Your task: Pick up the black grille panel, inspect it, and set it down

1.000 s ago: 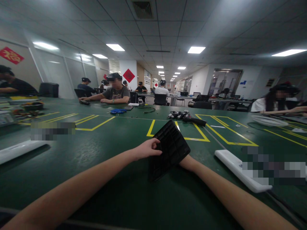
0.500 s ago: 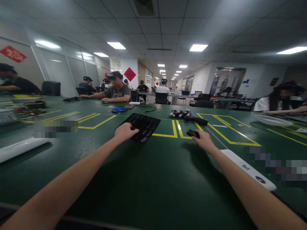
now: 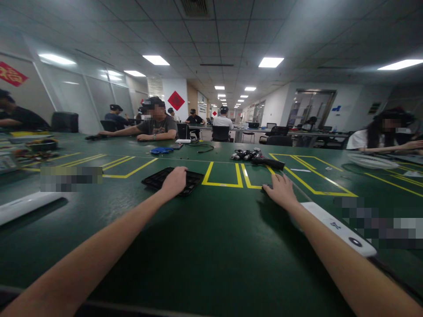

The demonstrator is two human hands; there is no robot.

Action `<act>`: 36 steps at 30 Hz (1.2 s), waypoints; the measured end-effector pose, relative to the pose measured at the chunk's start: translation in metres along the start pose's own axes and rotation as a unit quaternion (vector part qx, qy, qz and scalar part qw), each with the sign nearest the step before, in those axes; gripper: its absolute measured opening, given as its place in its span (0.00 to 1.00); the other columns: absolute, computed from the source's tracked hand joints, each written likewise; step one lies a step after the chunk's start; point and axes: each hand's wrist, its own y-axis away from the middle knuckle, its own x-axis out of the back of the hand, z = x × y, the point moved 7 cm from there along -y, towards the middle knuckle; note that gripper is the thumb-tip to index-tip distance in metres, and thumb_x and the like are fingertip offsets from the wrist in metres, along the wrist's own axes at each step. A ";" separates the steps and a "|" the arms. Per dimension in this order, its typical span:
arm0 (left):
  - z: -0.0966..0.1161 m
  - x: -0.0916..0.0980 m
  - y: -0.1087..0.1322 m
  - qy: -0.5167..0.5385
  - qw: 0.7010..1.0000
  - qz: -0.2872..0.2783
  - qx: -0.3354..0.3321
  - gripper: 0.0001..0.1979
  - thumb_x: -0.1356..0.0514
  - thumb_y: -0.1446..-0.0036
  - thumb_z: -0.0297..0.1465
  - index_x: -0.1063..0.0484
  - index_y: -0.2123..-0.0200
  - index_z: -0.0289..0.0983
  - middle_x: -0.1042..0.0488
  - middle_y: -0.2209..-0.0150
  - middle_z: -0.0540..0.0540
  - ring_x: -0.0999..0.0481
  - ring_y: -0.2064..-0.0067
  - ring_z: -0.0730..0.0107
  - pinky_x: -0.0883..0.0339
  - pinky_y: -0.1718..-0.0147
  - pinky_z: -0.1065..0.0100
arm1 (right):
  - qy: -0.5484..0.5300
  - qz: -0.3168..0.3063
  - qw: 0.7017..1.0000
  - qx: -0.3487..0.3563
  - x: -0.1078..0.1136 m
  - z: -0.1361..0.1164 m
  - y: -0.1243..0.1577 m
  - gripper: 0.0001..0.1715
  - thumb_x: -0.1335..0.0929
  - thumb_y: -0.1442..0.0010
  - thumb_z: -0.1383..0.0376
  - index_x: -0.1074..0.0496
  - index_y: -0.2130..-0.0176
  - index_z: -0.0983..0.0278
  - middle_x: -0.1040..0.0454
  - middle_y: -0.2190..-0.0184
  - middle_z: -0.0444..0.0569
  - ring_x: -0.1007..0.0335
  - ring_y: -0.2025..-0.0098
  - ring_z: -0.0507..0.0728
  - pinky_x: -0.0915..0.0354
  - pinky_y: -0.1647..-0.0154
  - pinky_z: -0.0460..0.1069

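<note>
Green table (image 3: pixel 211 246): L hand (image 3: pixel 173 180) atop black gridded tray (image 3: pixel 154 178), grip unclear; R hand (image 3: pixel 280 191) splayed.

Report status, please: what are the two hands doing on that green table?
Left hand on the black tray, grip hidden. Right hand spread flat over a small dark piece. White bar beside right forearm, black tool beyond.

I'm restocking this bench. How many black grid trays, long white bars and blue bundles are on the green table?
Black grid tray: 1, under the left hand.
Long white bar: 2, that one far left, another by the right hand.
Blue bundle: 1, farther off.
Total: 4.
</note>
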 end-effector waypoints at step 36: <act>0.131 -0.042 0.115 0.107 0.925 -0.258 -0.258 0.36 0.55 0.44 0.48 0.52 0.39 0.31 0.53 0.37 0.36 0.52 0.37 0.54 0.59 0.42 0.56 | -0.125 -0.199 0.926 0.294 -0.016 -0.134 0.115 0.38 0.51 0.39 0.49 0.54 0.38 0.70 0.57 0.36 0.55 0.65 0.35 0.62 0.66 0.38 0.62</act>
